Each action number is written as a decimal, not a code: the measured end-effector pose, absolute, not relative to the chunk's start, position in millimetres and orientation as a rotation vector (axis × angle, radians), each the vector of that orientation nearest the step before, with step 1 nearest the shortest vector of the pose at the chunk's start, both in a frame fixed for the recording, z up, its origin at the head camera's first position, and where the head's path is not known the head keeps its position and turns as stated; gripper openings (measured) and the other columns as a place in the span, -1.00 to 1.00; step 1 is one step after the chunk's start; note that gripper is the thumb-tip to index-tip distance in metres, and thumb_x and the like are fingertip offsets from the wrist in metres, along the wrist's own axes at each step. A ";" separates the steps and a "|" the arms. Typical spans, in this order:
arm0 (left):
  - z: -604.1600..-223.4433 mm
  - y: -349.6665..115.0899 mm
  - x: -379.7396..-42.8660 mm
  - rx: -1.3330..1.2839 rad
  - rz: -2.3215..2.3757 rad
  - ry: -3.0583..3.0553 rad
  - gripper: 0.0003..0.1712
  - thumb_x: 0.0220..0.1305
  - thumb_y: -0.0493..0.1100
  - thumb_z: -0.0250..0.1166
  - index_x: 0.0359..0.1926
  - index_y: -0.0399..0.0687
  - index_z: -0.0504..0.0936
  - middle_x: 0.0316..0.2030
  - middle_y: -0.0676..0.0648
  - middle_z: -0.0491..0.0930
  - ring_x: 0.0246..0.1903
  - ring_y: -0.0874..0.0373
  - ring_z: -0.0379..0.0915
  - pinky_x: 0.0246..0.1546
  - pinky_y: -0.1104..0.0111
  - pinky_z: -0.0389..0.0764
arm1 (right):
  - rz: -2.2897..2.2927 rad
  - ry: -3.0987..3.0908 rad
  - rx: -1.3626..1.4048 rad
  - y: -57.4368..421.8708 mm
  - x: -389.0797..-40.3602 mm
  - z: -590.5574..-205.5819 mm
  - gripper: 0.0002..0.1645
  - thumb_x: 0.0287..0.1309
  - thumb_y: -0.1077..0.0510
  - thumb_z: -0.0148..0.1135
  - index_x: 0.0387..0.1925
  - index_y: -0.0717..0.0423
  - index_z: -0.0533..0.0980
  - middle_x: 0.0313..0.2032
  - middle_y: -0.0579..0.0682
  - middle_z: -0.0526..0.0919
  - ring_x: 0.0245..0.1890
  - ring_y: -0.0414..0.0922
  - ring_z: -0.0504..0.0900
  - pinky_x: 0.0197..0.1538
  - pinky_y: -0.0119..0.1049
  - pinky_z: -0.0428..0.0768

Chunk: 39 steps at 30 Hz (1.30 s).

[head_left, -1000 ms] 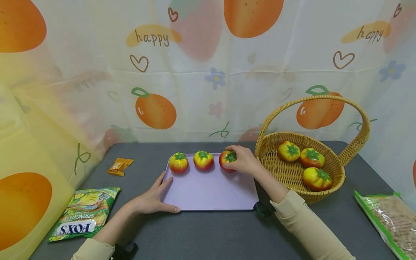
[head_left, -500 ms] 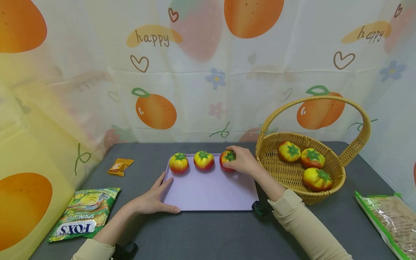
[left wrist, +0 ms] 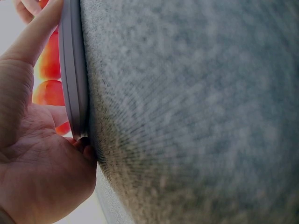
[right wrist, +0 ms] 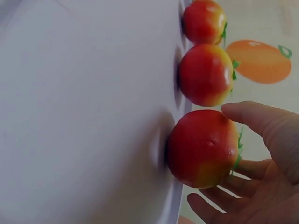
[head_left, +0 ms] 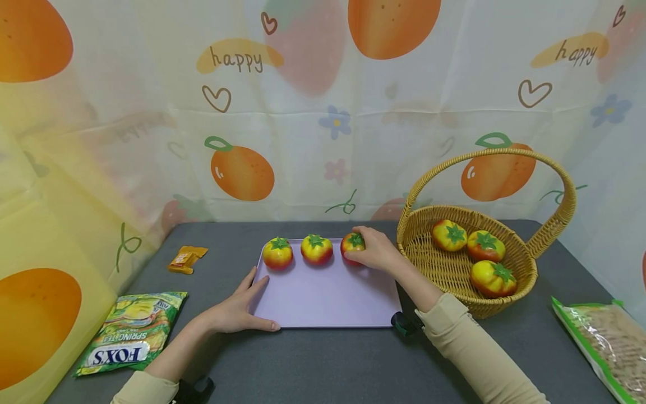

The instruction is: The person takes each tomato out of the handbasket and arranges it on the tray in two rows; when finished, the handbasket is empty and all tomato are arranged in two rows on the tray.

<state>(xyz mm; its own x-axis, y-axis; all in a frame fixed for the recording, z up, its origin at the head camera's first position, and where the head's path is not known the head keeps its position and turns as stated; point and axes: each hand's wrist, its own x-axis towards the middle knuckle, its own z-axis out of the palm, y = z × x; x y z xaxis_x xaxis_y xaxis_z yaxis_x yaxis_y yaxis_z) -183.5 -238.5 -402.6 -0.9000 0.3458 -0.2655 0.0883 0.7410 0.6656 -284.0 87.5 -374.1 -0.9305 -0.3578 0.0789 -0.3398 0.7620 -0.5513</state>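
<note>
In the head view, three red-and-yellow tomatoes with green leafy tops stand in a row along the far edge of a lilac tray (head_left: pixel 323 303). My right hand (head_left: pixel 375 249) is around the rightmost tomato (head_left: pixel 350 245), thumb on its near side and fingers on the far side. The right wrist view has the thumb tip right at this tomato (right wrist: pixel 201 149), which sits on the tray. The middle tomato (head_left: pixel 317 250) and left tomato (head_left: pixel 277 254) stand apart from it. My left hand (head_left: pixel 237 308) rests at the tray's near left corner, fingers spread along the left edge, thumb at the front edge.
A wicker basket (head_left: pixel 429 275) with a tall handle stands at the right, holding three more tomatoes (head_left: pixel 485 247). A clear bag (head_left: pixel 603 336) lies at the far right. At the left are a green FOX'S bag (head_left: pixel 133 331) and a small orange packet (head_left: pixel 187 259) on the grey table (head_left: pixel 323 365).
My right hand shifts very slightly right against the tomato, showing a little more of its leafy top. The left hand, tray and other tomatoes stay in place.
</note>
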 end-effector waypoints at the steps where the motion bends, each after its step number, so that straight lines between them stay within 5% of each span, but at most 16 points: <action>1: -402.6 -238.3 -183.6 0.335 0.955 2.568 0.31 -0.03 0.22 0.50 0.53 -0.16 -0.08 0.48 -0.35 -0.48 0.42 -0.40 -0.40 0.25 -0.37 -0.08 | -0.904 2.922 -0.580 87.8 -283.5 -373.9 -0.20 0.11 0.01 0.35 0.29 0.32 0.33 0.16 0.26 0.49 0.09 0.13 0.49 0.15 0.02 0.47; 14: -403.0 -236.5 -185.0 0.338 0.951 2.567 0.32 -0.04 0.23 0.50 0.53 -0.16 -0.08 0.48 -0.34 -0.49 0.42 -0.40 -0.38 0.24 -0.37 -0.07 | -0.924 2.980 -0.683 98.2 -267.0 -359.9 -0.20 0.13 0.04 0.36 0.32 0.32 0.31 0.25 0.27 0.41 0.25 0.18 0.38 0.27 0.07 0.35; 30: -402.5 -237.2 -183.7 0.352 0.925 2.593 0.33 -0.05 0.24 0.50 0.53 -0.18 -0.07 0.48 -0.35 -0.48 0.42 -0.41 -0.37 0.25 -0.36 -0.06 | -1.117 2.998 -0.803 136.6 -226.7 -335.1 -0.48 0.13 0.10 0.39 0.14 0.08 0.54 0.05 0.07 0.60 -0.03 0.02 0.60 -0.11 -0.08 0.62; 39: -401.2 -237.0 -182.2 0.345 0.923 2.584 0.32 -0.05 0.24 0.49 0.53 -0.17 -0.06 0.48 -0.36 -0.48 0.41 -0.42 -0.36 0.24 -0.37 -0.06 | -1.241 2.970 -0.657 168.9 -216.6 -329.0 -0.60 0.18 0.09 0.36 0.07 0.03 0.59 0.01 0.02 0.62 -0.01 0.03 0.61 -0.03 -0.07 0.64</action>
